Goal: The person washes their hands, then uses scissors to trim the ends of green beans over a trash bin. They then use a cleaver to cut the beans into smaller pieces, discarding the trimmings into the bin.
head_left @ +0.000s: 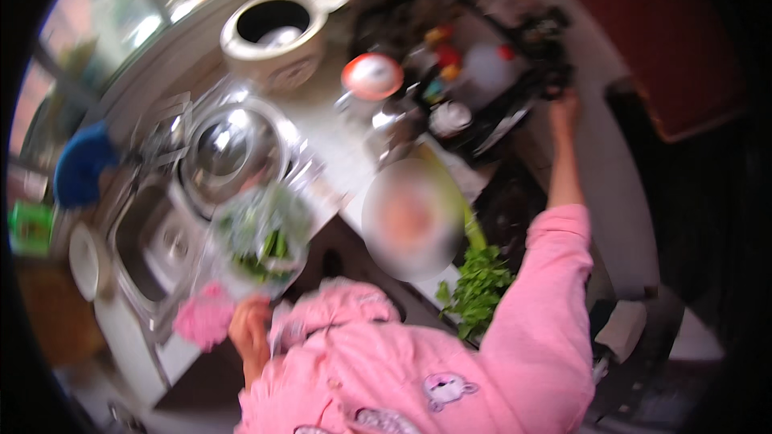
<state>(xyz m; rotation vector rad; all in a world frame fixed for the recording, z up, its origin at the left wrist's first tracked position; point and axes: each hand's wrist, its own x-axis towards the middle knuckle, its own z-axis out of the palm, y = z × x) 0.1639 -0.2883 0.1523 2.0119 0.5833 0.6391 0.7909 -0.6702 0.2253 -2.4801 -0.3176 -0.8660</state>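
My left hand is low on the left, fingers curled, beside a pink cloth and just below a clear plastic bag of green vegetables. Blur hides whether it grips either one. Stretched far out to the right, my right hand meets a dark edge of the black rack crowded with bottles and jars; whether its fingers close on something there is unclear. Celery lies between my arms, its leaves towards me and pale green stalks running away. Pink sleeves cover both upper arms.
A steel sink and a large round steel basin or lid are on the left. Behind them stands a rice cooker, lid raised. An orange-rimmed container is near the rack. A blue basin leans by the window.
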